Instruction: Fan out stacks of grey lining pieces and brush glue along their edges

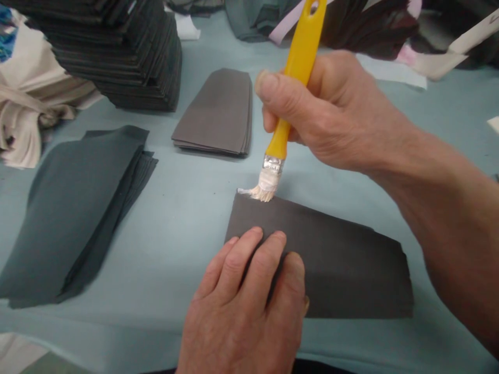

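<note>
My right hand (315, 104) is closed around the yellow handle of a paintbrush (302, 49), which points down and to the left. Its pale bristles touch the upper left edge of a dark grey fabric piece (343, 259). Along that edge, left of the bristles, runs a short streak of white paste (245, 191). Flat on the left part of the fabric piece lies my left hand (249, 306), fingers stretched out and pressing down. Beyond the piece sits a small stack of grey tapered panels (218, 111).
At the left, dark green fabric pieces (74, 208) lie in a loose pile. Behind them rises a tall stack of dark panels (128, 57). Beige cloth (27, 109) is bunched at the far left. Dark fabric and pale strips (440, 62) lie across the back right of the blue-green table (167, 249).
</note>
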Action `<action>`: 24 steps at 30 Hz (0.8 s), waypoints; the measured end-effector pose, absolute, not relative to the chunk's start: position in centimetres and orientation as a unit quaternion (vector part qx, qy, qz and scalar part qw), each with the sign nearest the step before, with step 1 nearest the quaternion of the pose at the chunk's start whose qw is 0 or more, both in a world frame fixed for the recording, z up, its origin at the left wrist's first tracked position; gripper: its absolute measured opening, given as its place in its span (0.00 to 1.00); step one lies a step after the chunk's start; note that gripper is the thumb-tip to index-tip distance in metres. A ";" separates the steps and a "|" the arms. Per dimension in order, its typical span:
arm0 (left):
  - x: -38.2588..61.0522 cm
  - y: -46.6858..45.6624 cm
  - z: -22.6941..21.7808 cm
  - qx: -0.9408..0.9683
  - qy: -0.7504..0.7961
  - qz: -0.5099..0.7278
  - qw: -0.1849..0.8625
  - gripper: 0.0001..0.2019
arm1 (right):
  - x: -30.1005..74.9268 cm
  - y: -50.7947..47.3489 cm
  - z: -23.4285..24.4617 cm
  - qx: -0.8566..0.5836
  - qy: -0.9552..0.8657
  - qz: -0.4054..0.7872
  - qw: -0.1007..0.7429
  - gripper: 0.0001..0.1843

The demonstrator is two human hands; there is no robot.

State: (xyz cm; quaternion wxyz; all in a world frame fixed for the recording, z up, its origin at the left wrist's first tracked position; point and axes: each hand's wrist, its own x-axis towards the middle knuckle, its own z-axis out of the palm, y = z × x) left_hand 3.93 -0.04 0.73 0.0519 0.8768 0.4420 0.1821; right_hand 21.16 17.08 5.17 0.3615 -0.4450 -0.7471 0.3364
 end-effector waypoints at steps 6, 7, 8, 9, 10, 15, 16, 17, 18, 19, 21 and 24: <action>3.8 0.2 1.2 0.883 0.438 0.159 0.051 0.15 | 23.0 16.8 5.2 -0.447 -0.762 0.325 0.337 0.26; 3.7 0.2 1.3 0.885 0.436 0.154 0.049 0.15 | 23.3 16.7 5.2 -0.450 -0.764 0.323 0.330 0.26; 3.6 0.2 1.3 0.888 0.433 0.150 0.048 0.16 | 23.6 16.6 5.2 -0.454 -0.765 0.321 0.325 0.26; 3.5 0.3 1.4 0.890 0.430 0.144 0.047 0.16 | 23.8 16.5 5.3 -0.454 -0.767 0.322 0.321 0.26; 3.5 0.3 1.4 0.892 0.427 0.138 0.047 0.16 | 24.1 16.5 5.3 -0.451 -0.769 0.322 0.317 0.25; 3.3 0.4 1.4 0.899 0.417 0.125 0.045 0.17 | 25.7 16.1 5.4 -0.430 -0.783 0.321 0.314 0.25; 3.3 0.5 1.4 0.900 0.415 0.125 0.044 0.17 | 26.1 16.0 5.4 -0.428 -0.785 0.320 0.314 0.25; 3.2 0.5 1.5 0.901 0.414 0.125 0.043 0.17 | 26.4 15.9 5.4 -0.424 -0.787 0.320 0.313 0.25; 3.2 0.5 1.5 0.901 0.413 0.125 0.042 0.17 | 26.6 15.7 5.4 -0.422 -0.788 0.322 0.313 0.25; 3.1 0.5 1.6 0.902 0.412 0.126 0.039 0.17 | 26.9 15.5 5.3 -0.422 -0.786 0.325 0.314 0.25; 3.0 0.5 1.6 0.903 0.409 0.127 0.035 0.17 | 27.2 15.2 5.3 -0.428 -0.776 0.332 0.323 0.24; 3.1 0.5 1.7 0.905 0.404 0.130 0.034 0.16 | 27.8 14.7 5.2 -0.438 -0.756 0.340 0.348 0.25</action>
